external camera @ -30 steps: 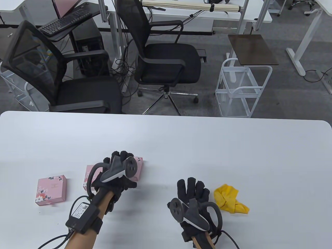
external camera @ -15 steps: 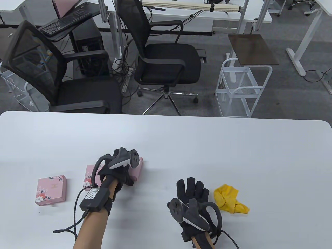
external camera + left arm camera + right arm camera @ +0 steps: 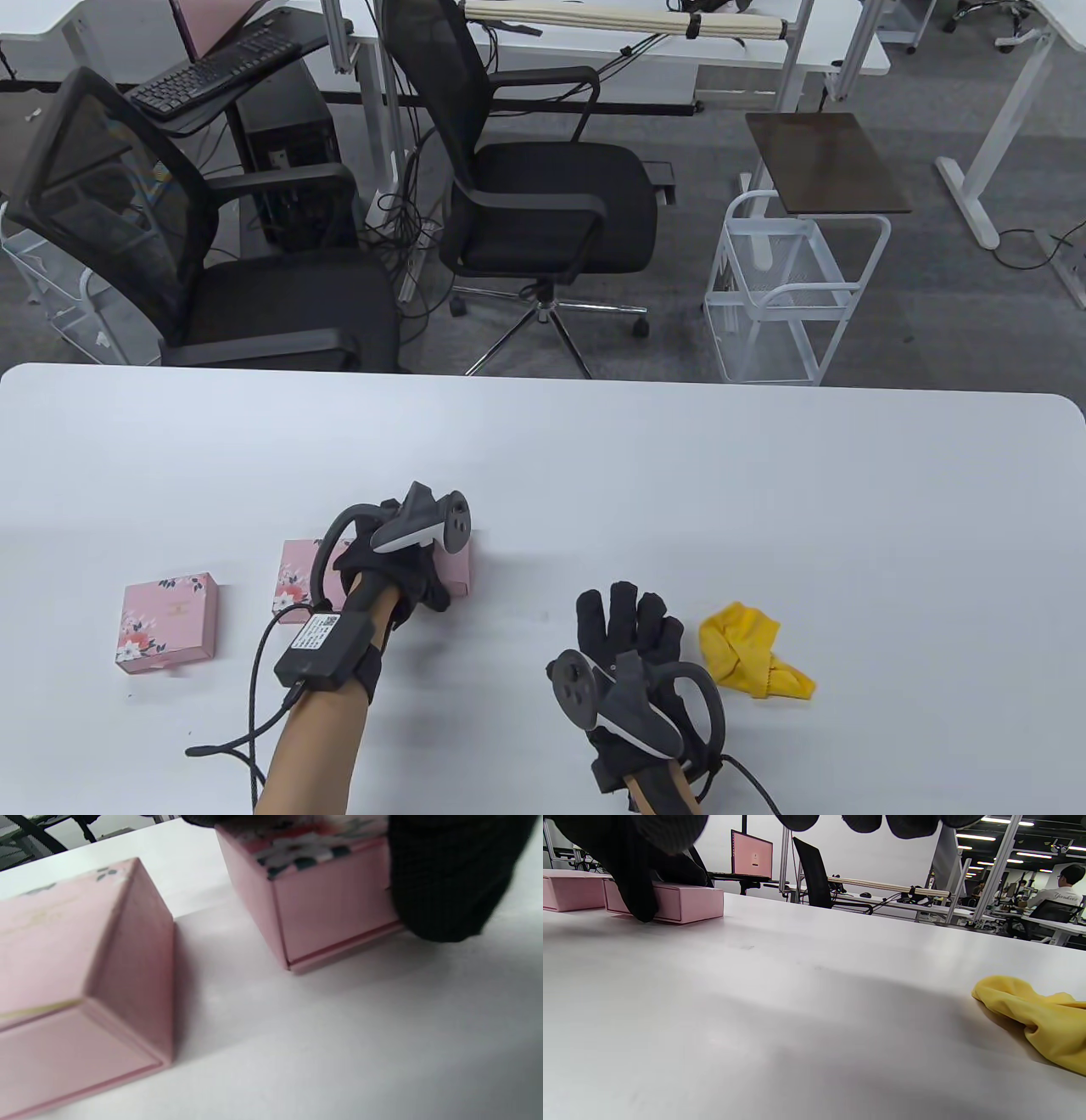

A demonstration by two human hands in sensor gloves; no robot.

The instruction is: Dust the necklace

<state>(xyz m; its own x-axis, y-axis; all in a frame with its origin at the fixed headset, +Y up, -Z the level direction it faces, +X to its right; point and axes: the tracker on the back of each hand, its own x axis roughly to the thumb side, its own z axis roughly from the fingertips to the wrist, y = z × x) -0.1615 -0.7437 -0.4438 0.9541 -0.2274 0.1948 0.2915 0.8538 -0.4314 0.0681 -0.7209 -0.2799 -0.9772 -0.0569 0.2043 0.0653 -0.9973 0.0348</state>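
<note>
We found two boxes on the desk (image 3: 594,458): one box (image 3: 167,624) lay left of the middle box (image 3: 293,577), and the cloth (image 3: 751,649) lay well right of the middle box.

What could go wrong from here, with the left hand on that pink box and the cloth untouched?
1. The left hand grips the pink box from above, alone; the box could slide on the smooth table rather than open.
2. The second pink box sits close and might get knocked.
3. The yellow cloth lies beside the flat right hand, not yet picked up.
</note>
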